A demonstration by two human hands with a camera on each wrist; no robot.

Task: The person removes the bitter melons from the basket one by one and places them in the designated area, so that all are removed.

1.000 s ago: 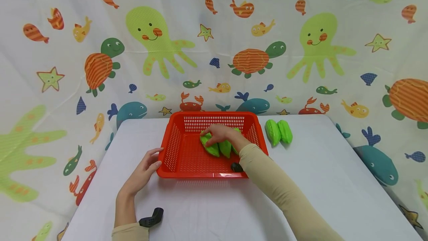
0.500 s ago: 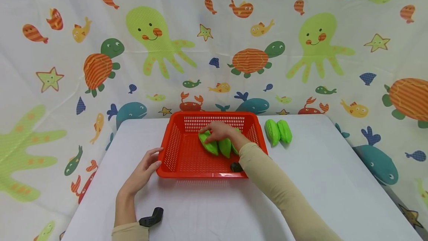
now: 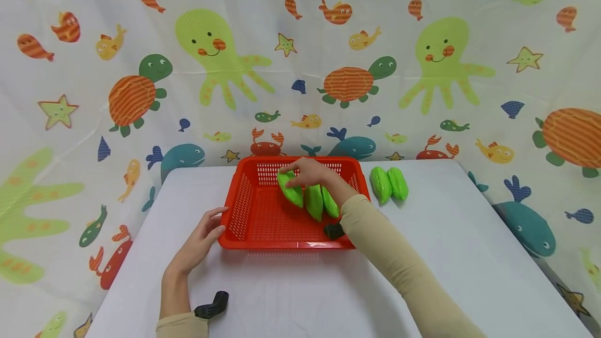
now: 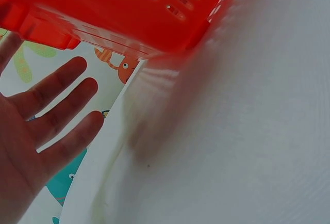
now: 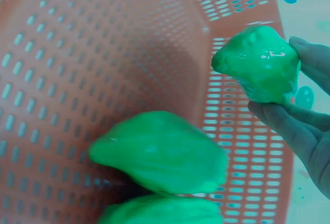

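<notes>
My right hand [image 3: 311,172] pinches a bright green, ridged fruit [image 3: 290,188] with a pointed end. In the right wrist view the thumb and fingers hold this fruit [image 5: 260,64] by its blunt end, raised above the basket floor. Two more green fruits [image 3: 313,203] [image 3: 330,202] lie side by side in the red basket [image 3: 286,245], right of the held one. My left hand [image 3: 199,241] is at the basket's left rim, thumb and index fingertip touching it. In the left wrist view the other fingers of the left hand [image 4: 36,131] are spread and straight, off the basket.
On the white table [image 3: 469,244], right of the basket, two similar green fruits [image 3: 381,185] [image 3: 398,184] lie together. A curtain [image 3: 263,134] printed with sea animals hangs behind the table. Black devices [image 3: 212,305] are worn at the wrists.
The right hand has lifted the pinched fruit slightly up and away from the two beside it, which now show more. The left hand stays at the rim.
</notes>
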